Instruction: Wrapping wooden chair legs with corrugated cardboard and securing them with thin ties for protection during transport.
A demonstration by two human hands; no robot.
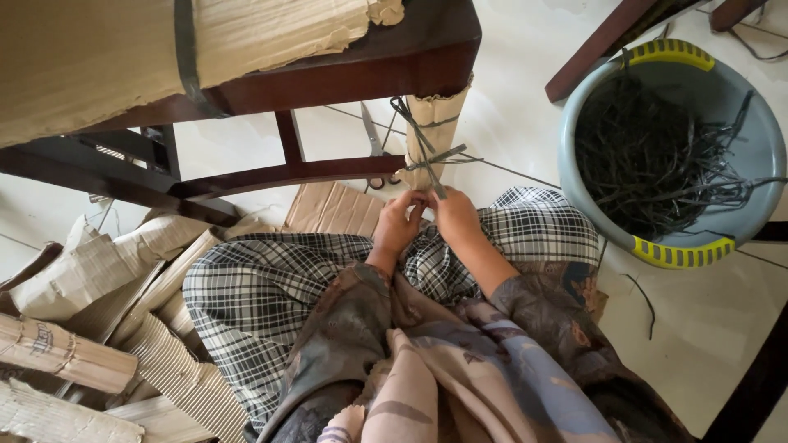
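Pale glossy tiled floor (509, 123) runs under everything, with a person sitting on it, legs in black-and-white checked cloth folded beneath the hands. Dark red-brown wooden table (345, 66) stands over the knees, its top wrapped in ribbed brown corrugated cardboard sheet (90, 57), torn at the edge and cinched by a flat dark plastic strap (185, 49).

Both hands meet at the table's near corner leg, which wears a tan corrugated cardboard sleeve (435, 123) with vertical ribs. Thin dark grey plastic strapping strips (427, 152) cross and loop round that sleeve, loose ends sticking out right. Left hand (397, 226) is closed, fingers curled and pinched on the strip ends just under the sleeve's lower edge; right hand (456, 215) is likewise closed on a strip, knuckles up, touching the left. Held low and tight against the leg, likely so the binding stays taut on the wrap.

Steel scissors with dark handles (376, 148) lie on the floor just behind the leg, blades pointing away, within easy reach.

Round grey plastic tub with yellow ribbed grips (759, 139) sits at the right, near the knee, holding a tangled heap of the same dark strips. One stray strip lies on the floor beside it.

Heap of folded corrugated cardboard offcuts (98, 328) lies at left, some rolled and tied, rough and creased.
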